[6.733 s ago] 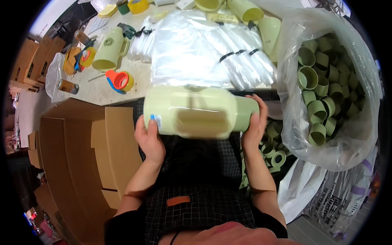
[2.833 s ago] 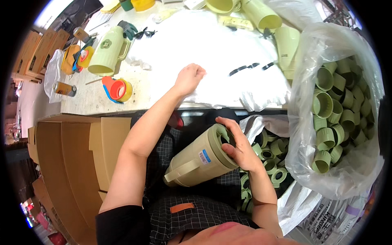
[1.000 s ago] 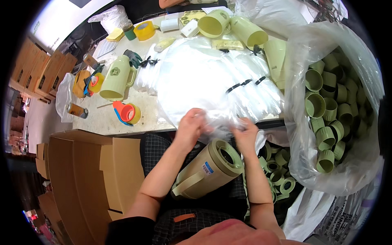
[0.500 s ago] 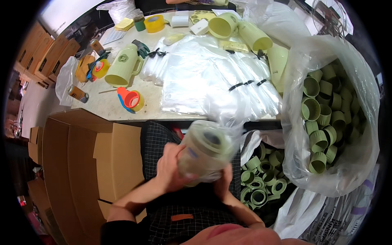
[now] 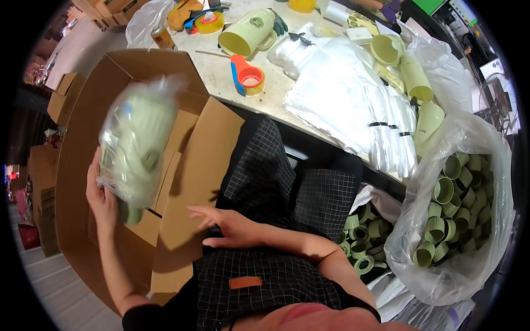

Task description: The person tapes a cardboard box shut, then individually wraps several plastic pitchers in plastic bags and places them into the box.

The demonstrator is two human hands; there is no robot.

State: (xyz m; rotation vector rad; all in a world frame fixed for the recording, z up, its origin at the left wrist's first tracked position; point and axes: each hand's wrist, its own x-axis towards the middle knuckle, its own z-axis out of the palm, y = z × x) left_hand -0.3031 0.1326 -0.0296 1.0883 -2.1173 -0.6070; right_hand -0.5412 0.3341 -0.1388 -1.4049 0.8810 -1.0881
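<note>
One green jug [image 5: 152,118] in a clear bag [image 5: 113,160] is over the open brown box [image 5: 80,171], but I can't tell how far down it goes. My left hand [image 5: 103,196] holds it by the lower left side. Some of those fingers hide behind the bag, so I can't tell how hard they squeeze. My right hand [image 5: 234,229] is near the box flap, thumb and fingers spread apart. A red and blue tape holder [image 5: 240,74] sits on the table [image 5: 274,91].

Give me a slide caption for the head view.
Left hand holds a bagged flask at an open carton; the right hand is empty.
</note>
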